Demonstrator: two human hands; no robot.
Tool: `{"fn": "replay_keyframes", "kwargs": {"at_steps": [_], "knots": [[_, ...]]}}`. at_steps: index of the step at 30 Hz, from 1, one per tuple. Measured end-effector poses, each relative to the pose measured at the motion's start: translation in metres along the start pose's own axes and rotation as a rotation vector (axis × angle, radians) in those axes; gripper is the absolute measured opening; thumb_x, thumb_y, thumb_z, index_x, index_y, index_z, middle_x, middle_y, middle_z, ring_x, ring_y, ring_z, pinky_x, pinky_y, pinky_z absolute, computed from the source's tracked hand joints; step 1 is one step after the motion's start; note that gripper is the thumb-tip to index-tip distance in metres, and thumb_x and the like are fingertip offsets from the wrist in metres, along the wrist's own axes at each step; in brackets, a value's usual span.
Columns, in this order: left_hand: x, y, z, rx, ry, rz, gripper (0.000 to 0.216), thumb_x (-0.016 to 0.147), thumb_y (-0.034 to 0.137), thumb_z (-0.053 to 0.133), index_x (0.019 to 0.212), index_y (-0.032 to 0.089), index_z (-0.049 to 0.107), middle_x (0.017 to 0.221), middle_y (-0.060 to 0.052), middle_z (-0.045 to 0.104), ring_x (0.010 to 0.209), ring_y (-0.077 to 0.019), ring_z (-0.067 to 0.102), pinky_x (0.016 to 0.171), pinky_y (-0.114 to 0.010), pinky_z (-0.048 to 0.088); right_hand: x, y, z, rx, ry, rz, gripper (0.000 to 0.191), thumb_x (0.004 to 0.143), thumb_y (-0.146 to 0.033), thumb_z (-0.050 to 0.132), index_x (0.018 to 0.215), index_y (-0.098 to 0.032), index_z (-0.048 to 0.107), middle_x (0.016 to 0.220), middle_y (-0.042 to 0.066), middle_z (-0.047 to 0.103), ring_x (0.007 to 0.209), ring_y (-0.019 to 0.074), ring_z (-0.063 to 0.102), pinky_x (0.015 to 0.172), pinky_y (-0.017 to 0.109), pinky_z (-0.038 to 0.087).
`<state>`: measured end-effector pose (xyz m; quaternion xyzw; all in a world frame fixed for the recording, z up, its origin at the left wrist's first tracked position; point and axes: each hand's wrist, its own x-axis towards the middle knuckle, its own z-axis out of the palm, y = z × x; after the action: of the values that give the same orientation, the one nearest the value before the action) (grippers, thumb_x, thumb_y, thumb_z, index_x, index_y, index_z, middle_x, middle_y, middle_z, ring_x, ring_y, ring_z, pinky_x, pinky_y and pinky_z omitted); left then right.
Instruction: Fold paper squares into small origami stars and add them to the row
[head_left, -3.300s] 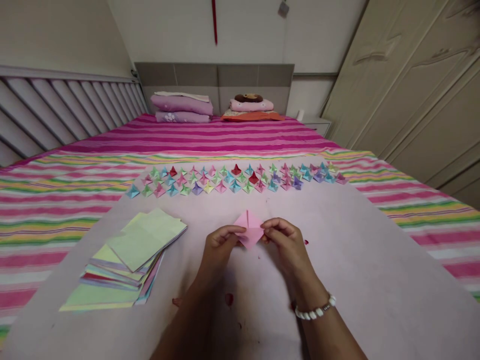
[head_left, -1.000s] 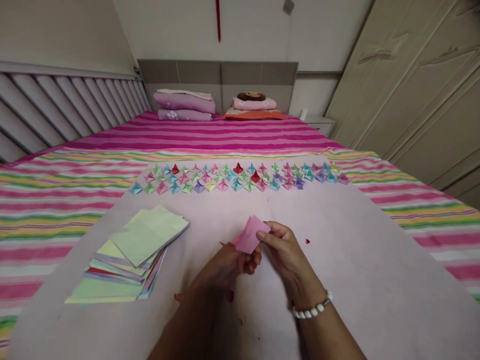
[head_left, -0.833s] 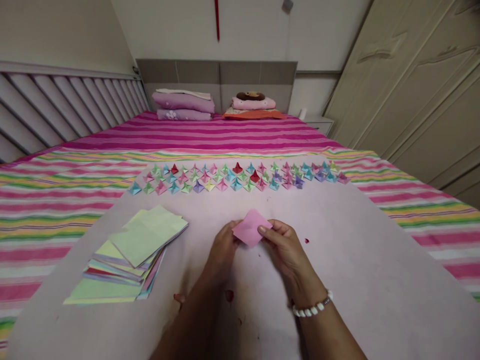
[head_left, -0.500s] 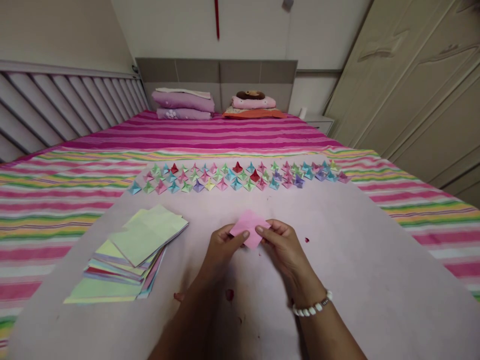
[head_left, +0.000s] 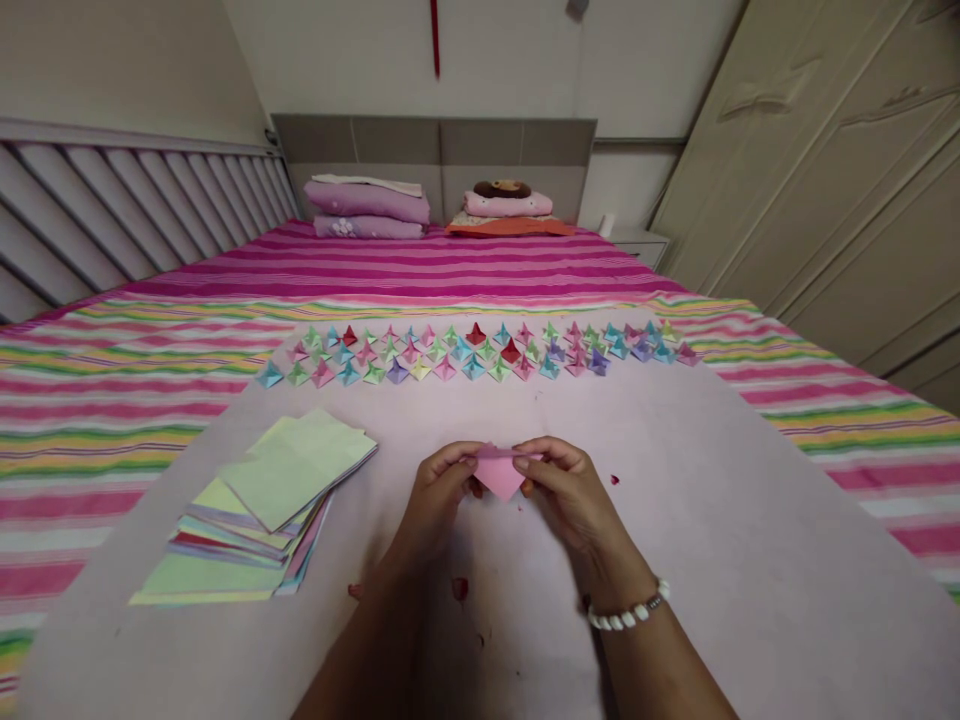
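Between my two hands is a small piece of pink paper (head_left: 501, 476), its top edge bent over and its lower corner pointing toward me. My left hand (head_left: 448, 487) pinches the left side between thumb and fingers. On the right side, my right hand (head_left: 561, 484) grips the paper the same way; a white beaded bracelet (head_left: 628, 616) circles that wrist. Left of my hands lies a stack of coloured paper sheets (head_left: 300, 465), pale green on top. Beyond my hands, small folded paper pieces (head_left: 472, 368) in many colours stand in rows.
Everything rests on a pale board (head_left: 735, 520) over a striped bedspread (head_left: 780, 370). Dark red scraps (head_left: 460, 588) lie near my forearms, and a small one (head_left: 615, 480) to the right. Folded bedding (head_left: 367, 208) is piled by the headboard (head_left: 510, 145).
The pink paper was spread out as a flat diamond; its upper part is now folded over, leaving a downward-pointing triangle. Both hands moved their thumbs and fingers to the top fold.
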<state>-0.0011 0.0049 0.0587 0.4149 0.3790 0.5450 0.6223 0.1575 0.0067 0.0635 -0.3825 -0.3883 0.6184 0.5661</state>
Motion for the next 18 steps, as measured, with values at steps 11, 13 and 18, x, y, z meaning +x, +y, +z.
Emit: {"fn": "replay_keyframes", "kwargs": {"at_steps": [11, 13, 18], "knots": [[-0.0018, -0.0009, -0.0012, 0.057, -0.016, 0.091, 0.017, 0.073, 0.020, 0.055, 0.071, 0.016, 0.071, 0.069, -0.002, 0.062, 0.066, -0.0137, 0.052, 0.064, -0.025, 0.040, -0.0006, -0.0010, -0.0021, -0.016, -0.051, -0.049, 0.008, 0.067, -0.022, 0.064, 0.068, -0.017, 0.070, 0.056, 0.000, 0.062, 0.054, 0.0134, 0.054, 0.057, 0.026, 0.040], [-0.0037, 0.0003, -0.0014, 0.176, -0.053, 0.170, 0.019, 0.077, 0.022, 0.054, 0.075, 0.016, 0.072, 0.074, -0.003, 0.062, 0.068, -0.0142, 0.053, 0.066, -0.026, 0.041, 0.0000, -0.0001, -0.0025, -0.023, -0.026, -0.044, 0.010, 0.069, -0.028, 0.068, 0.070, -0.018, 0.069, 0.058, 0.000, 0.061, 0.054, 0.0128, 0.053, 0.056, 0.026, 0.039], [-0.0064, 0.0000, 0.0056, 0.395, -0.059, 0.270, 0.018, 0.080, 0.028, 0.059, 0.068, 0.016, 0.065, 0.072, -0.002, 0.060, 0.070, -0.0138, 0.054, 0.066, -0.025, 0.042, 0.0015, 0.0066, -0.0028, -0.113, -0.034, 0.032, 0.022, 0.060, -0.030, 0.081, 0.076, -0.018, 0.072, 0.065, 0.001, 0.067, 0.060, 0.0141, 0.057, 0.061, 0.026, 0.042]]}}
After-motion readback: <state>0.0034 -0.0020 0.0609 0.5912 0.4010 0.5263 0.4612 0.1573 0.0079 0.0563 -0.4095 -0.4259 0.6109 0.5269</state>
